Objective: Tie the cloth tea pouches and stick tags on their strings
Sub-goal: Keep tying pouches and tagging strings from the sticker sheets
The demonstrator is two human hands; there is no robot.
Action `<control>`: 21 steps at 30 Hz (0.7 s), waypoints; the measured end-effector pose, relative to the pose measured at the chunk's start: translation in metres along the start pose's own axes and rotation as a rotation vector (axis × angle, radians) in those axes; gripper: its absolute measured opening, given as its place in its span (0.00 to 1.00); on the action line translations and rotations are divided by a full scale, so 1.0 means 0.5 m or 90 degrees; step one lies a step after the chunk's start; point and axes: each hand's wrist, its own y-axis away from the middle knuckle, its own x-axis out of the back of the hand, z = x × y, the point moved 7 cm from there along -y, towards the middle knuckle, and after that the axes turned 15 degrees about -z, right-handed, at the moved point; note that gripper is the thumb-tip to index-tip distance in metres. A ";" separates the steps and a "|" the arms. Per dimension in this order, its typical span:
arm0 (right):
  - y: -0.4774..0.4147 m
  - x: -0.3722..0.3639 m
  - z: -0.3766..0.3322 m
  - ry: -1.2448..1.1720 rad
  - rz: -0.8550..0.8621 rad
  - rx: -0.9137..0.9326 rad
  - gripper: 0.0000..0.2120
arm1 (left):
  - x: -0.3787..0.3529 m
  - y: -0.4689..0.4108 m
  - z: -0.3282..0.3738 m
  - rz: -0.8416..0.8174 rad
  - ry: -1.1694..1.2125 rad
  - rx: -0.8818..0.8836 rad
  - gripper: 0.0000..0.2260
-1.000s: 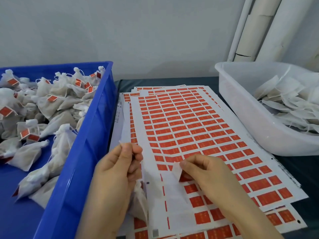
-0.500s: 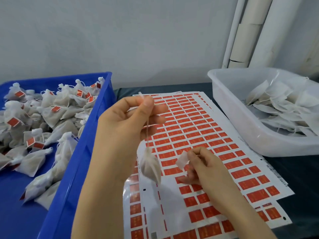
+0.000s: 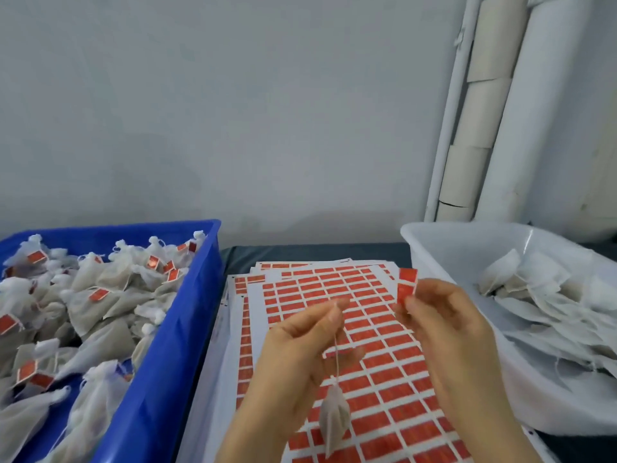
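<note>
My left hand pinches the top of a thin string, and a small cloth tea pouch hangs from it above the sticker sheets. My right hand holds a red tag sticker upright between thumb and fingertips, a little to the right of the string's top end. The tag and the string are apart. The sheets carry rows of red stickers and lie stacked on the dark table.
A blue bin at the left holds several tied pouches with red tags. A white tub at the right holds flat untied pouches. White pipes run up the wall at the back right.
My right hand has risen from the sheet with the peeled sticker, red face now showing. The left hand stays raised with the pouch dangling. The camera has tilted up.
</note>
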 end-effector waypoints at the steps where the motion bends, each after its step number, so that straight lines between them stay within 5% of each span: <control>1: -0.009 -0.009 -0.007 -0.015 -0.006 0.015 0.05 | 0.005 -0.002 -0.012 0.002 0.012 0.006 0.10; 8: -0.003 -0.087 0.036 -0.134 -0.126 0.066 0.13 | 0.032 -0.008 -0.063 0.001 0.042 0.005 0.08; 21: 0.027 -0.126 0.047 0.061 -0.225 0.141 0.21 | 0.040 -0.007 -0.074 -0.031 0.057 -0.033 0.08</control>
